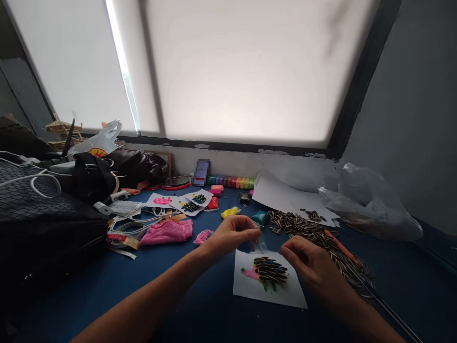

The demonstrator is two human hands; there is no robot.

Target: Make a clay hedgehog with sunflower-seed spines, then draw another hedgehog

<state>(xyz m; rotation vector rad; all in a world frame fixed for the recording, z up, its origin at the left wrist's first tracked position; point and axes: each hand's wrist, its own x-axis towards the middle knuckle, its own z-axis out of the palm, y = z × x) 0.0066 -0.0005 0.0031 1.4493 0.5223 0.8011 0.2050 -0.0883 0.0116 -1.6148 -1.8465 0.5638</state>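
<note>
My left hand (239, 232) is closed, thumb against fingers, on a small clear plastic bag (260, 245) that hangs over the far edge of a white card (246, 297). On the card lies a hedgehog picture (269, 270): a pink clay face with a green nose, striped sunflower seeds as spines, blue dots among them and green feet. My right hand (310, 259) is beside the card's right edge, thumb and fingertips pinched together. Whatever they hold, if anything, is too small to tell.
A heap of sunflower seeds (296, 226) with an orange-handled tool (341, 247) lies at right, before paper sheets (278, 190) and a plastic bag (374, 205). Yellow clay (230, 212), a pink cloth (167, 232), finished cards (189, 212), cables and a black bag (46, 228) stand left.
</note>
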